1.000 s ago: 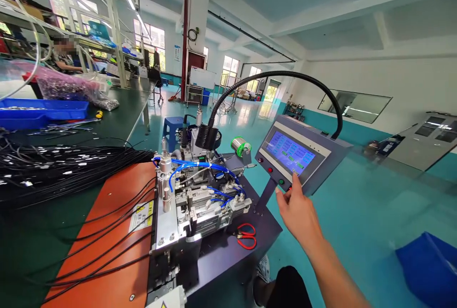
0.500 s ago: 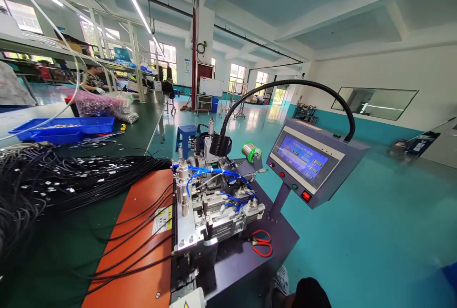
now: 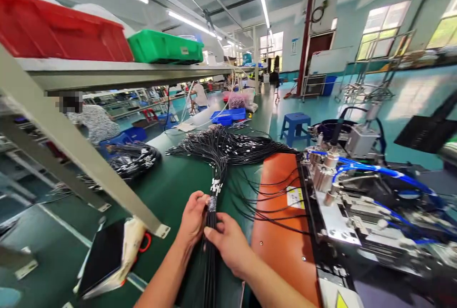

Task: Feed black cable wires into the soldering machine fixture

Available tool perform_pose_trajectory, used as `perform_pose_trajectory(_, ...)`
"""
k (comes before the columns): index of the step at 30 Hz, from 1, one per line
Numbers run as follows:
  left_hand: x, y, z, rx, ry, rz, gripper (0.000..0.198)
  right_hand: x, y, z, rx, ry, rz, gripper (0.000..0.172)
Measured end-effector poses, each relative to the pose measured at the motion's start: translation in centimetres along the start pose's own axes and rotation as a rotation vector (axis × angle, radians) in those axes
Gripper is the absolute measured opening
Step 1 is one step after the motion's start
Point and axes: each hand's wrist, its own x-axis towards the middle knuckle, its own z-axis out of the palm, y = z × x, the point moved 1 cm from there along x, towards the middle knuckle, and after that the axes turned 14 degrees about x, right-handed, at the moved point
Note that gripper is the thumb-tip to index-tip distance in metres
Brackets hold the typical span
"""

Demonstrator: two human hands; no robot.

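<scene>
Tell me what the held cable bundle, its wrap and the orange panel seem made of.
Cable bundle: smooth black sheathing with a low sheen, probably plastic or rubber.
Wrap: glossy, crinkled-looking and partly see-through, likely clear plastic film or tape.
Orange panel: flat, even colour with a soft sheen and metallic-looking screws, perhaps painted metal, though plastic is possible.

Lower centre: left hand (image 3: pixel 194 218), right hand (image 3: pixel 231 242), two in all; one bundle of black cables (image 3: pixel 210 263) held. Upper left: one red bin (image 3: pixel 64 32), one green bin (image 3: pixel 166 47). Right of centre: one blue stool (image 3: pixel 296 120), one orange panel (image 3: pixel 282 251), one label (image 3: pixel 295 197) on it. Left half: at least two people (image 3: pixel 94 121).
</scene>
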Motion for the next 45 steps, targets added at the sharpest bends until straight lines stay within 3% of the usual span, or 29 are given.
perform_pose_trajectory(4,-0.7,-0.9,0.1,-0.013,-0.066,0.034,0.05,-1.1,-0.6,-0.5,0.07,-0.011,0.039,0.035)
perform_pose_trajectory(10,-0.9,0.1,-1.1,0.128,-0.244,0.094,0.047,-1.4,-1.5,-0.4,0.082,-0.014,0.057,0.031)
perform_pose_trajectory(17,-1.0,1.3,-1.2,0.445,-0.123,0.293,0.017,-1.4,-1.4,-0.4,0.024,-0.015,0.006,0.026)
perform_pose_trajectory(21,-1.7,1.8,-1.2,0.549,-0.062,0.357,0.011,-1.4,-1.3,-0.5,-0.027,-0.002,-0.022,0.022)
perform_pose_trajectory(25,-1.6,2.1,-1.0,0.572,-0.077,0.316,0.012,-1.2,-0.7,-0.6,-0.103,0.005,-0.045,0.02)
perform_pose_trajectory(30,0.2,2.3,-0.6,0.564,-0.164,0.109,0.017,-1.0,-0.4,-0.7,-0.261,0.024,-0.092,0.023)
perform_pose_trajectory(35,0.8,2.9,0.0,0.56,-0.189,-0.029,0.019,-0.9,-0.6,-0.7,-0.414,0.11,-0.188,0.054)
perform_pose_trajectory(38,0.2,3.7,0.6,0.538,-0.212,-0.034,0.017,-0.8,-0.5,-0.7,-0.486,0.152,-0.219,0.061)
perform_pose_trajectory(42,-0.4,5.0,1.3,0.535,-0.23,-0.001,0.02,0.1,-0.9,-0.5,-0.568,0.231,-0.262,0.05)
perform_pose_trajectory(45,-0.3,5.7,1.5,0.525,-0.269,0.024,0.023,1.3,-1.5,-0.5,-0.608,0.286,-0.3,0.027)
